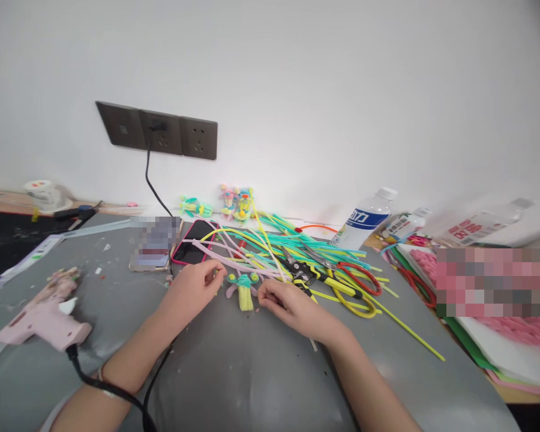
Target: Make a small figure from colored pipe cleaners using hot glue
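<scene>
A small figure of yellow, teal and lilac fuzzy stems [245, 292] lies on the grey table between my hands. Just left of it, my left hand [202, 283] has its fingers curled into a pinch; anything between the fingertips is too small to make out. My right hand [285, 303] is closed close to the figure's right side, its fingertips curled together, and whether they hold something is hidden. Behind them spreads a pile of yellow, teal and lilac stems [270, 243], with yellow-black pliers [328, 281] and red-handled scissors [360, 277] on it.
A pink glue gun [45, 318] with a black cord lies at the left. Phones [198, 240] rest behind my left hand. More fuzzy figures [236, 203] stand by the wall. A bottle [364, 219] is at the back right, near papers [513, 354] and pink braided material [522, 330].
</scene>
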### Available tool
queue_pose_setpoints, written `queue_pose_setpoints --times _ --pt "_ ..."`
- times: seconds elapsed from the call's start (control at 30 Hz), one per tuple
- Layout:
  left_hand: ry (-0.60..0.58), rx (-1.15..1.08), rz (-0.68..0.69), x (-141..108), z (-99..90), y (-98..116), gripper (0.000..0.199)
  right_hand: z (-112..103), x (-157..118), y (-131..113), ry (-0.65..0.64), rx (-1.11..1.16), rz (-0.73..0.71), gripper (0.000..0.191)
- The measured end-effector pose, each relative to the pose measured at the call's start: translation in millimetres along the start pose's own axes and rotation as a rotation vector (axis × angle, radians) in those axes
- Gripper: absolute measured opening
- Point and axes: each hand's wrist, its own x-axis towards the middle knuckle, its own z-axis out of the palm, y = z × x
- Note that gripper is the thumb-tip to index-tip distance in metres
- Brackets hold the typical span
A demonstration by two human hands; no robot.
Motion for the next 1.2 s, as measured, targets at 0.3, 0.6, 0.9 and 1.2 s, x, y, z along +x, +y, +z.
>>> queue_pose_setpoints --times 0.3,0.6,0.9,1.2 --pt "-0.003 0.04 -0.001 1.1 1.4 -3.4 0.027 -3.1 -2.2 0.7 0.049 0.114 0.024 0.011" --pt "-0.014 0.047 -0.004 1.9 1.7 -2.7 0.026 2.1 5.2 6.1 0.1 0.157 0.042 0.008" --pt "-0.029 0.03 -0.017 0.7 1.6 -2.8 0.026 -1.8 3.7 2.0 0.007 0.211 -0.011 0.005" --pt "-0.042 -0.001 -0.025 0.7 0.2 -0.2 0.026 3.3 3.1 6.1 0.026 0.073 -0.031 0.013"
